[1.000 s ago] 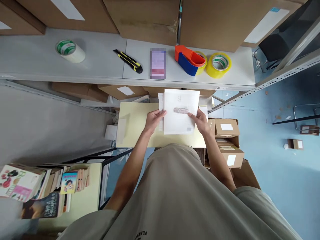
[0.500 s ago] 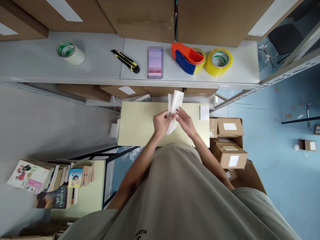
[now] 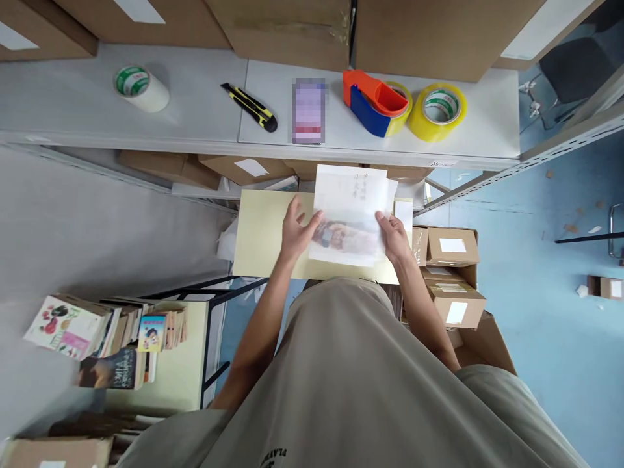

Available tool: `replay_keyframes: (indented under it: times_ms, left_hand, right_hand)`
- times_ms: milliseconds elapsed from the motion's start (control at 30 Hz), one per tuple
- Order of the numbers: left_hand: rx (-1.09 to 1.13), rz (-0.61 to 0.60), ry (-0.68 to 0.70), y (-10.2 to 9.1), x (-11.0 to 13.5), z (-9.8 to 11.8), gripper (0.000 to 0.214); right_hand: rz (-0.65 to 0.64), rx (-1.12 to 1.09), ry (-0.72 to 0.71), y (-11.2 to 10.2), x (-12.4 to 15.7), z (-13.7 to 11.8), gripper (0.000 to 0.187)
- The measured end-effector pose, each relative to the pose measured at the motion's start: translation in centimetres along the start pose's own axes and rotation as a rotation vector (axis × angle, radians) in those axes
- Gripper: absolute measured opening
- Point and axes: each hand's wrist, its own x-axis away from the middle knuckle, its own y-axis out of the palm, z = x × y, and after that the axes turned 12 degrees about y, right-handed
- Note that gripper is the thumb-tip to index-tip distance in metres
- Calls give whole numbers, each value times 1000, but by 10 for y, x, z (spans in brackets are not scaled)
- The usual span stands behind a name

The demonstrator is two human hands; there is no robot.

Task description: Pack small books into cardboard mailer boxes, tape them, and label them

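A thin white booklet or sheaf of pages (image 3: 348, 201), with faint vertical writing near its top and a blurred picture lower down, is held above the pale yellow table (image 3: 263, 240). My right hand (image 3: 396, 239) grips its right edge, thumb on top and fingers underneath. At the left edge my left hand (image 3: 296, 231) is open, fingers spread and thumb tip at the page. Whether that thumb presses on it I cannot tell. A white slip of paper (image 3: 403, 209) lies on the table behind the right edge of the pages.
On the grey shelf (image 3: 195, 123) ahead are a clear tape roll (image 3: 141, 89), a utility knife (image 3: 249, 107), a blurred-out phone-like rectangle (image 3: 309, 110), a tape dispenser (image 3: 375, 103) and a yellow tape roll (image 3: 437, 112). Cartons (image 3: 453, 279) stand right; stacked books (image 3: 63, 327) lie left.
The pages were narrow, seen nearly edge-on between both hands; now they face up, broad and flat. My hands have moved apart, and the left has loosened its fingers.
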Motion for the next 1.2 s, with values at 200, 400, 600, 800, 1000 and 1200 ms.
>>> replay_keyframes:
  times_ms: [200, 400, 600, 800, 1000, 1200]
  left_hand:
    - [357, -88, -325, -4, 4, -6, 61]
    - [283, -78, -288, -7, 9, -15, 66]
    - [-46, 10, -114, -2, 8, -42, 73]
    - [11, -305, -231, 45, 36, -36, 76]
    - [-112, -229, -194, 56, 39, -37, 62]
    - [151, -160, -328, 33, 31, -36, 78]
  right_hand:
    - [-93, -101, 87, 4, 8, -5, 66]
    - [-99, 10, 60, -2, 5, 0, 66]
    - [31, 149, -68, 2, -8, 19, 71]
    - [57, 193, -49, 34, -1, 49, 78]
    - [0, 132, 76, 48, 27, 56, 103]
    - [108, 219, -97, -8, 16, 42, 95]
